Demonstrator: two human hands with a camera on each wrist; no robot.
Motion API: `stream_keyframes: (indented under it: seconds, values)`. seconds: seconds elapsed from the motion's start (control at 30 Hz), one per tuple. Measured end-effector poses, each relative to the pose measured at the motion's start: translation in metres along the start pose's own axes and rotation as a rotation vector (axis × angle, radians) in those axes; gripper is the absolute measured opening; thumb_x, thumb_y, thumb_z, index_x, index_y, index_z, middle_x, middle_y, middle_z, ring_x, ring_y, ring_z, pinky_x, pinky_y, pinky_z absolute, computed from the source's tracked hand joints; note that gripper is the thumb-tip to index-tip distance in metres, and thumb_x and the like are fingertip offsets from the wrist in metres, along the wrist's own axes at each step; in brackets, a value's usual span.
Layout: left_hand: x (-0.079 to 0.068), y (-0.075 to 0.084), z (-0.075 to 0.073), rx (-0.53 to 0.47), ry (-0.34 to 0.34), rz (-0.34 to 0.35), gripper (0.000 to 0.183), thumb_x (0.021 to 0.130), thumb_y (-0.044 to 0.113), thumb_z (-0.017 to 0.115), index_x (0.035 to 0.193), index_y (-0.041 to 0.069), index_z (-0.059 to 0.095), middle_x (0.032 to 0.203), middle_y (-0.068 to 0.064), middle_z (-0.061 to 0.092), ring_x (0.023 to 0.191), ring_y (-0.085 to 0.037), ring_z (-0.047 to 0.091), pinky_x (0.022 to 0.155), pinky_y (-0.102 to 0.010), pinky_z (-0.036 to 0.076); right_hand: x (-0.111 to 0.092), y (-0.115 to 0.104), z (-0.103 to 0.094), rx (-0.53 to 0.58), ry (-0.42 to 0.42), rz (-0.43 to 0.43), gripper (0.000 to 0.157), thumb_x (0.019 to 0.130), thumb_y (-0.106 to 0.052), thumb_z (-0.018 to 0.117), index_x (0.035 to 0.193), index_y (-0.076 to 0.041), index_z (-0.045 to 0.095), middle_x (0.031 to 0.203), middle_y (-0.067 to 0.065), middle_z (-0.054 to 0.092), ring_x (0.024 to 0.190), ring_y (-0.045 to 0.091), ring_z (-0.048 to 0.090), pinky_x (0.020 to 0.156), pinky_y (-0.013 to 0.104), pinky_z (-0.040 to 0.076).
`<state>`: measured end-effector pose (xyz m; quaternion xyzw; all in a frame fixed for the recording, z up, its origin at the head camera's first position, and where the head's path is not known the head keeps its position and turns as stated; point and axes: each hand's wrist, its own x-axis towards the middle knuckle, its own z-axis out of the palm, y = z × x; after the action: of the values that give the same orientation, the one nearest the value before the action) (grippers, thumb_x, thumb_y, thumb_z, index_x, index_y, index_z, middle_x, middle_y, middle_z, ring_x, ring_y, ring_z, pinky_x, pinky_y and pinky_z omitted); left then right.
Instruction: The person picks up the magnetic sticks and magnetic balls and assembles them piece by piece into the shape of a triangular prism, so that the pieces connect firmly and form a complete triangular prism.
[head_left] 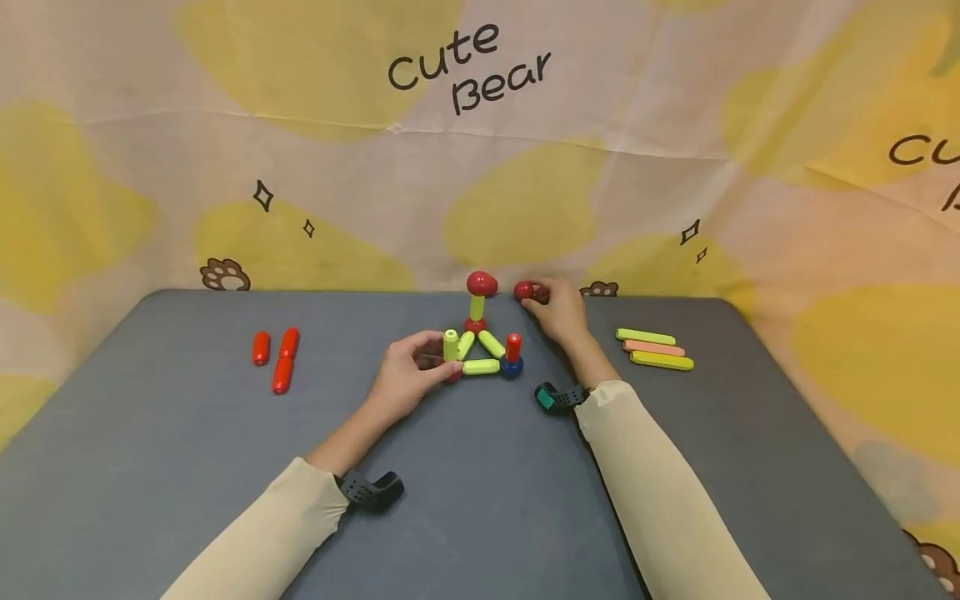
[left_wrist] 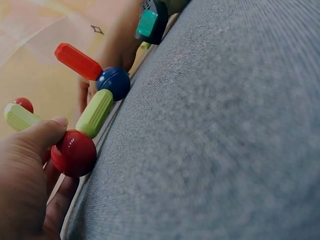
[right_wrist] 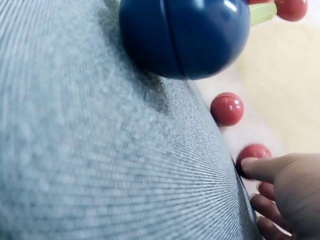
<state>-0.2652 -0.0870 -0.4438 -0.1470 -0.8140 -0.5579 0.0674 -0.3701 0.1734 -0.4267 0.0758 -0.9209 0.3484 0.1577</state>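
A triangular frame of yellow-green rods point(head_left: 481, 367) and balls stands near the back of the table. My left hand point(head_left: 408, 371) grips its front-left red ball point(left_wrist: 75, 153), thumb over the base of an upright yellow-green rod point(head_left: 451, 345). At the front-right corner a blue ball point(head_left: 512, 366) carries an upright red rod point(head_left: 513, 346). The rear corner's rod point(head_left: 477, 307) is topped by a red ball point(head_left: 480, 282). My right hand point(head_left: 562, 312) pinches a separate red ball point(head_left: 522, 290) at the back edge. Another red ball point(right_wrist: 227, 109) sits beside it in the right wrist view.
Several red rods point(head_left: 282, 367) lie at the left of the grey table point(head_left: 480, 508). To the right, two yellowish rods point(head_left: 662, 361) flank a pink rod point(head_left: 654, 347). A printed cloth point(head_left: 337, 167) hangs right behind the table's back edge.
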Motion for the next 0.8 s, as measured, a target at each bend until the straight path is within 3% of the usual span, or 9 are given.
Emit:
stream_keyframes:
  seconds: [0.13, 0.23, 0.37, 0.47, 0.57, 0.7, 0.8]
  values:
    - [0.0, -0.001, -0.002, -0.006, -0.018, -0.007, 0.043, 0.085, 0.012, 0.082, 0.124, 0.002, 0.068, 0.114, -0.018, 0.073, 0.101, -0.03, 0.073, 0.09, -0.04, 0.061, 0.0, -0.001, 0.004, 0.019, -0.052, -0.022, 0.043, 0.091, -0.023, 0.076, 0.13, -0.008, 0.068, 0.129, 0.017, 0.066, 0.111, 0.035, 0.068, 0.096, 0.051, 0.054]
    - [0.0, -0.001, -0.003, -0.018, -0.029, 0.0, 0.044, 0.085, 0.012, 0.082, 0.125, 0.001, 0.067, 0.115, -0.019, 0.073, 0.102, -0.031, 0.072, 0.09, -0.04, 0.06, 0.002, -0.004, 0.008, 0.043, -0.135, -0.089, 0.051, 0.089, -0.021, 0.078, 0.136, -0.008, 0.063, 0.133, 0.017, 0.066, 0.117, 0.036, 0.066, 0.101, 0.051, 0.052]
    - [0.0, -0.002, -0.005, -0.023, -0.008, 0.003, 0.042, 0.084, 0.011, 0.082, 0.123, 0.001, 0.068, 0.113, -0.02, 0.073, 0.101, -0.031, 0.072, 0.09, -0.042, 0.06, 0.003, -0.013, 0.015, 0.089, -0.26, -0.188, 0.038, 0.092, -0.016, 0.073, 0.129, -0.006, 0.068, 0.123, 0.017, 0.071, 0.113, 0.033, 0.066, 0.102, 0.047, 0.052]
    - [0.0, -0.003, -0.006, -0.011, 0.009, -0.003, 0.042, 0.083, 0.009, 0.082, 0.122, 0.001, 0.069, 0.112, -0.019, 0.074, 0.099, -0.031, 0.073, 0.089, -0.042, 0.061, 0.001, -0.018, 0.019, 0.11, -0.27, -0.196, 0.031, 0.093, -0.013, 0.072, 0.123, -0.006, 0.07, 0.118, 0.015, 0.073, 0.108, 0.03, 0.069, 0.098, 0.045, 0.055]
    - [0.0, -0.001, -0.006, -0.005, 0.002, -0.008, 0.043, 0.084, 0.009, 0.082, 0.123, 0.001, 0.068, 0.113, -0.019, 0.074, 0.099, -0.03, 0.073, 0.089, -0.04, 0.061, -0.001, -0.023, 0.021, 0.172, -0.289, -0.217, 0.034, 0.092, -0.007, 0.071, 0.126, -0.006, 0.069, 0.122, 0.015, 0.071, 0.111, 0.032, 0.069, 0.1, 0.047, 0.055]
    - [0.0, 0.001, -0.005, -0.013, -0.011, 0.012, 0.043, 0.086, 0.014, 0.081, 0.126, 0.005, 0.067, 0.115, -0.017, 0.073, 0.1, -0.028, 0.072, 0.089, -0.039, 0.06, -0.003, -0.03, 0.026, 0.305, -0.392, -0.261, 0.036, 0.096, -0.002, 0.062, 0.132, -0.005, 0.066, 0.13, 0.017, 0.068, 0.119, 0.033, 0.065, 0.106, 0.048, 0.051]
    - [-0.001, 0.0, -0.006, -0.041, -0.012, 0.036, 0.037, 0.092, 0.013, 0.073, 0.127, 0.005, 0.066, 0.118, -0.017, 0.07, 0.106, -0.028, 0.068, 0.093, -0.037, 0.057, -0.008, -0.032, 0.029, 0.328, -0.424, -0.237, 0.037, 0.097, 0.002, 0.055, 0.132, -0.004, 0.065, 0.131, 0.017, 0.067, 0.119, 0.032, 0.063, 0.107, 0.047, 0.05]
